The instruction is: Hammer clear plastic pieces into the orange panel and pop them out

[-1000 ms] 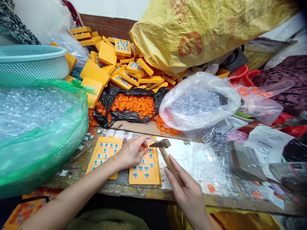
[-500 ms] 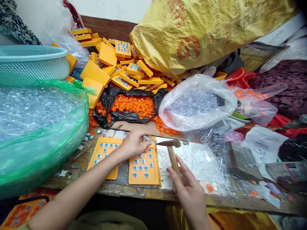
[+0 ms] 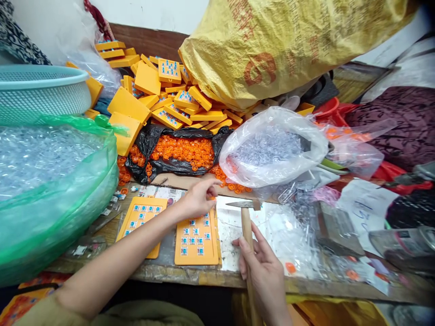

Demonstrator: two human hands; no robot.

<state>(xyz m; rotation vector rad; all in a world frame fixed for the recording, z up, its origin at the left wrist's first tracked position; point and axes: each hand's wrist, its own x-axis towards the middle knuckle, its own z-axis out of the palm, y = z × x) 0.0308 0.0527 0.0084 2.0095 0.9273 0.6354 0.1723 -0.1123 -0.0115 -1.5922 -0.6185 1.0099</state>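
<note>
In my right hand is a hammer, gripped by its wooden handle with the metal head pointing away from me over the white surface. My left hand is closed, fingers curled, above the far right corner of an orange-yellow board. A bit of orange shows by its fingertips; whatever they hold is hidden. Blue-and-white square switches sit in rows on that board, its far part covered by the hand. A second similar board lies to the left, partly under my left forearm.
Behind the boards stands a black bag of orange rings, beside a white bag of clear plastic pieces. A green bag bulges at the left. More yellow boards are heaped at the back. A dark block sits at the right.
The clear piece seen at my left fingertips no longer shows, and those fingers have curled in. My right hand has shifted its hold along the handle, and the hammer stands more upright in view.
</note>
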